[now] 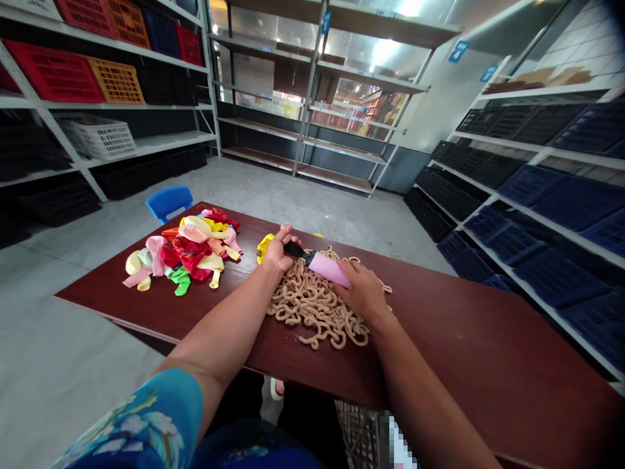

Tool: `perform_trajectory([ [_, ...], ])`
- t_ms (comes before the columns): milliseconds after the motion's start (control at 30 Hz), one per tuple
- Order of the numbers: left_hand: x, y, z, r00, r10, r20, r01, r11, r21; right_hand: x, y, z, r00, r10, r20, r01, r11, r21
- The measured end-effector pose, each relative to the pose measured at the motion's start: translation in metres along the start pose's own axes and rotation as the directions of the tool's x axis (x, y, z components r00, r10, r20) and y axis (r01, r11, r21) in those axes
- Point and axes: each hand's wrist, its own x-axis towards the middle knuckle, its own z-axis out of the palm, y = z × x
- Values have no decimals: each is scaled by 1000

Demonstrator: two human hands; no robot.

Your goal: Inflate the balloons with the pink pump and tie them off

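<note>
Hands (361, 286) flank the pink cylinder (326, 268) above tan coils (312, 305)

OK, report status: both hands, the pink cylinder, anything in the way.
Right hand gripping pink cylinder; left hand at its black end. Beige coils heaped underneath, contact unclear. Yellow balloon close beside left hand.
</note>
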Motion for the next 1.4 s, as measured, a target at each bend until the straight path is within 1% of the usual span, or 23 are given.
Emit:
perform_trajectory([
  [133,-2,2,1,1000,-22,1,22,1000,3,0,-3,1,1000,0,-24,0,1000,-2],
  [233,-4,4,4,999,-38,22,37,999,25,0,-3,3,999,23,-39,-24,1000,-12],
  [367,-8,9,12,998,-20,54,17,998,58,1,-5,3,998,41,-46,-43,998,-53],
  [433,-12,11,17,997,8,82,-15,997,82,2,-6,2,998,36,-57,-39,997,-60],
  [500,-16,11,23,993,64,97,-75,991,107,3,-5,2,995,59,-74,-64,996,-68],
  [633,-26,4,38,979,184,85,-196,967,166,5,1,6,979,171,-111,-183,978,-99],
  [733,-30,-1,50,974,215,79,-227,951,208,6,6,9,970,223,-99,-233,967,-102],
  [800,-27,0,56,971,228,67,-237,949,205,7,9,10,961,263,-82,-271,956,-115],
  [867,-21,6,60,968,248,46,-252,950,182,7,12,8,951,302,-71,-310,941,-134],
  [967,-9,24,63,961,275,16,-275,949,155,6,22,5,940,335,-70,-342,927,-151],
  [1100,2,50,61,957,289,-14,-285,949,132,3,38,4,925,364,-106,-377,912,-163],
  [1167,4,57,58,955,297,-15,-294,950,105,2,41,5,921,372,-112,-386,907,-166],
  [1267,3,51,53,959,282,-12,-280,957,74,3,38,6,934,343,-95,-355,917,-181],
  [1400,-3,24,48,975,221,-8,-219,972,84,6,22,9,965,260,-38,-263,950,-169],
])
